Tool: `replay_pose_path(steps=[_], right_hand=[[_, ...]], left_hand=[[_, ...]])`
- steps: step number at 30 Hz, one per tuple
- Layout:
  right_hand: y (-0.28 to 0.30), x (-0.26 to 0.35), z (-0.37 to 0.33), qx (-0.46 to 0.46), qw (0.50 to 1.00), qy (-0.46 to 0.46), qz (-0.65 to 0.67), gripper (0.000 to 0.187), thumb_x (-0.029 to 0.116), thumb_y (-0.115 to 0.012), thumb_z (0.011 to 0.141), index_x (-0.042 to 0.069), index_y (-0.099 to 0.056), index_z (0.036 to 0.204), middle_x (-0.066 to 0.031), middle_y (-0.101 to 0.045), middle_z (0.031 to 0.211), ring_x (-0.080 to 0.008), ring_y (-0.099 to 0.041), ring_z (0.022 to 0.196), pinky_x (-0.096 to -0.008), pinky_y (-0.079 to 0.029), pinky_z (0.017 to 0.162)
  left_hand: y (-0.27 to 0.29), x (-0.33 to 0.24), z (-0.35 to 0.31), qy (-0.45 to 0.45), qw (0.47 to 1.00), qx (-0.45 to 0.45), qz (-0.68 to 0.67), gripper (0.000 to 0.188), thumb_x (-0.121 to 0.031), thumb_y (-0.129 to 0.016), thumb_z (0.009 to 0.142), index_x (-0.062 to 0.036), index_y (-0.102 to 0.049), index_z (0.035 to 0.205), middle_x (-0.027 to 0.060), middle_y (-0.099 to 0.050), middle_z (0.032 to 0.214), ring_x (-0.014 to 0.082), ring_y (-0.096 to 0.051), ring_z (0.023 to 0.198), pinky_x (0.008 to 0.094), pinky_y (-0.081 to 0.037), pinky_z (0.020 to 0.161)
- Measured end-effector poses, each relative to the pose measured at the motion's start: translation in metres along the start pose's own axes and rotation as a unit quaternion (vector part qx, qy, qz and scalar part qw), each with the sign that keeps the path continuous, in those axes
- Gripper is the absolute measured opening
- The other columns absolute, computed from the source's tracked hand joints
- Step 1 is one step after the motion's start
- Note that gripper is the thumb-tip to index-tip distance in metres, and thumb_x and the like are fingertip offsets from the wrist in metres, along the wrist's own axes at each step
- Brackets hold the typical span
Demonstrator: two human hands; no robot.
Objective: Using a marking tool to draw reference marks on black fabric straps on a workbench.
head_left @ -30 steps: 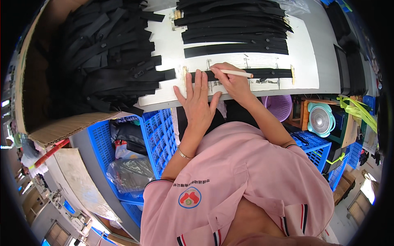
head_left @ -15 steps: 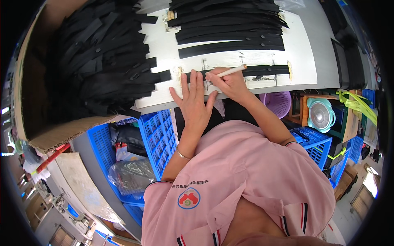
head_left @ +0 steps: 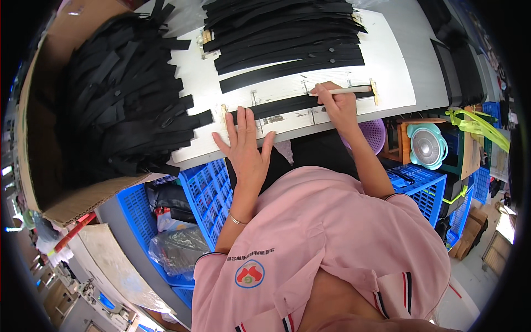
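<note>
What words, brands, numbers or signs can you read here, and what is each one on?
Pink shirt: a line of dark characters, which I won't copy, above a round emblem with a blue ring.
White board: dark marks on both sides of the black strip, too small to make out as words.
Fan: any lettering is too small to read.
I can make out no other text.

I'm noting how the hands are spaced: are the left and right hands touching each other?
Apart. The head view plainly shows an uncovered stretch of black strip between the left hand and the right hand.
</note>
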State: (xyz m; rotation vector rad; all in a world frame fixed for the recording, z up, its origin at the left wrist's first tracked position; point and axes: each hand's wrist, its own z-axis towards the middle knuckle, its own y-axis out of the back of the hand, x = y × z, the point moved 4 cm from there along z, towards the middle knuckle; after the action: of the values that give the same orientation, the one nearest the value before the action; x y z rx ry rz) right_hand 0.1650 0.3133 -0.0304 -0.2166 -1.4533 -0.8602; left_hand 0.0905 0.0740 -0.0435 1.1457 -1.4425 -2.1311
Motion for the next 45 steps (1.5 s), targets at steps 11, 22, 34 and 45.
replay_pose_path(steps=[11, 22, 34, 45], right_hand=[[-0.004, -0.004, 0.000, 0.002, 1.000, 0.026, -0.012, 0.021, 0.016, -0.064, 0.100, 0.001, -0.076, 0.093, -0.0034, -0.066, 0.068, -0.0079, -0.057, 0.060, -0.0242, -0.042, 0.055], [0.001, -0.006, -0.003, 0.019, 0.999, 0.043, -0.007, 0.024, 0.019, -0.069, 0.097, 0.001, -0.076, 0.083, -0.0072, -0.070, 0.067, -0.0128, -0.063, 0.055, -0.0268, -0.045, 0.052], [0.008, 0.000, -0.005, 0.040, 0.995, 0.090, -0.032, 0.023, 0.015, -0.068, 0.095, 0.001, -0.075, 0.078, -0.0069, -0.071, 0.066, -0.0129, -0.065, 0.057, -0.0281, -0.048, 0.053], [0.102, -0.035, 0.011, -0.062, 0.996, -0.047, 0.033, 0.028, 0.019, -0.061, 0.102, -0.003, -0.073, 0.089, -0.0010, -0.066, 0.075, -0.0066, -0.054, 0.067, -0.0230, -0.043, 0.062]], left_hand=[[-0.022, -0.054, 0.006, -0.089, 0.993, 0.041, -0.071, 0.068, -0.036, -0.065, 0.098, -0.0078, -0.043, 0.155, 0.0109, -0.035, 0.164, 0.0358, -0.020, 0.156, 0.0707, 0.004, 0.117], [-0.023, -0.055, 0.006, -0.088, 0.993, 0.051, -0.061, 0.066, -0.034, -0.065, 0.098, -0.0095, -0.044, 0.155, 0.0097, -0.037, 0.164, 0.0355, -0.021, 0.156, 0.0692, 0.003, 0.118], [-0.025, -0.056, 0.007, -0.087, 0.993, 0.057, -0.048, 0.064, -0.034, -0.067, 0.097, -0.0098, -0.048, 0.153, 0.0121, -0.039, 0.163, 0.0353, -0.022, 0.156, 0.0637, 0.006, 0.119], [-0.024, -0.056, 0.006, -0.081, 0.994, 0.061, -0.031, 0.065, -0.034, -0.068, 0.096, -0.0091, -0.047, 0.153, 0.0116, -0.038, 0.164, 0.0364, -0.022, 0.155, 0.0644, 0.006, 0.119]])
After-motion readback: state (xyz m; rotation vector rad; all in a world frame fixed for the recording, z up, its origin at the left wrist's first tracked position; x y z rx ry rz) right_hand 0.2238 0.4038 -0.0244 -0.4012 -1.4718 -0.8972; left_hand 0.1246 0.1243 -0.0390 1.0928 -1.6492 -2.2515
